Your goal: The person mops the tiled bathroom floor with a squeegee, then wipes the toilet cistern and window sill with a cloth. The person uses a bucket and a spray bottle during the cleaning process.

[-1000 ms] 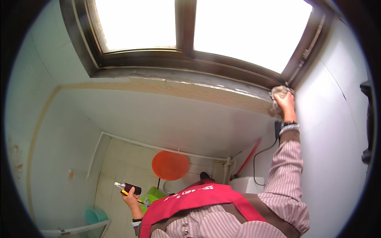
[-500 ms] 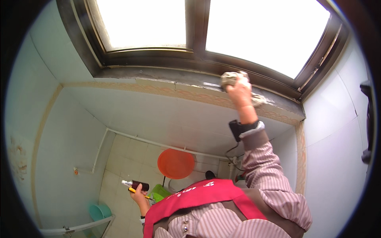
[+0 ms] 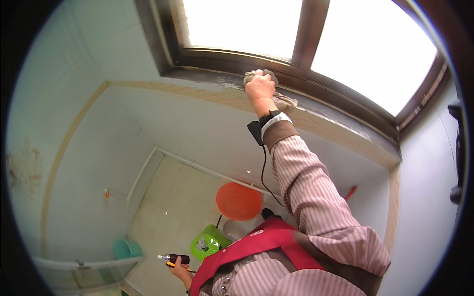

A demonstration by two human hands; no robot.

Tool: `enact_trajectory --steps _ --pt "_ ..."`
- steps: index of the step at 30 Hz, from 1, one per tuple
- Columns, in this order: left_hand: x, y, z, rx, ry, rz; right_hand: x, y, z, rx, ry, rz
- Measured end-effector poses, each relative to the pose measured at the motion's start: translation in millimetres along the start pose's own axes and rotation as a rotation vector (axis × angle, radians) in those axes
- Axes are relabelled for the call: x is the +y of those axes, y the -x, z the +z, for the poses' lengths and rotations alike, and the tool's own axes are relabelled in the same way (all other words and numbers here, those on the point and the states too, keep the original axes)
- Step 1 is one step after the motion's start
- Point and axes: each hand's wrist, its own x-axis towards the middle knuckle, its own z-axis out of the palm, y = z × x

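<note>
My right hand (image 3: 260, 91) is closed on a crumpled greyish cloth (image 3: 285, 101), pressed to the sill (image 3: 217, 79) just below the dark window frame (image 3: 296, 74). One end of the cloth trails over the sill's front edge. Low on the left, my left hand (image 3: 180, 270) grips a dark bottle (image 3: 178, 258) with a silvery top, tilted almost level. A thin yellow-and-black handled tool (image 3: 173, 265) lies in the same hand, below the bottle; its kind does not show. A black device with a cable (image 3: 255, 132) is strapped at my right wrist.
Below stand an orange basin (image 3: 239, 201) and a green plastic stool or tub (image 3: 207, 242) with something grey on it. A teal bucket (image 3: 127, 248) is at the lower left, by a glass-panelled rail (image 3: 89, 271). A white pipe (image 3: 207, 170) follows the wall's base.
My right hand has moved left along the sill with the cloth. The view has turned and shifted, showing more of the green item. My left hand still holds the bottle and tool.
</note>
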Motion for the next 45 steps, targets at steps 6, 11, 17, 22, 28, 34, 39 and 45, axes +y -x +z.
enact_trajectory --steps 6,11,17,22,28,34,39,45 --pt "-3.7 18.5 35.1 0.076 0.129 0.039 -37.8 -15.3 42.4 -0.071 -0.025 -0.093" --pt "-6.9 35.2 67.7 0.043 0.21 0.025 -55.9 -29.0 66.1 -0.108 -0.111 -0.187" --pt "-7.0 45.5 48.8 0.172 0.145 0.022 -125.8 -53.3 111.0 -0.308 -0.192 -0.2" --pt "-19.0 71.8 24.5 0.318 0.082 -0.041 -153.7 -65.7 138.6 -0.331 -0.202 -0.21" --pt "-26.7 77.2 28.7 0.302 0.107 -0.015 -157.6 -78.6 158.7 -0.368 -0.365 -0.334" --pt "-21.4 78.5 32.4 0.286 0.096 -0.02 -174.8 -83.8 179.0 -0.287 -0.48 -0.396" --pt "-20.9 87.1 30.0 0.349 0.068 -0.036 -201.0 -84.7 196.6 -0.099 -0.568 -0.602" --pt "-23.3 84.3 31.2 0.409 0.035 -0.042 -213.1 -83.7 223.1 -0.414 -0.096 -0.785"
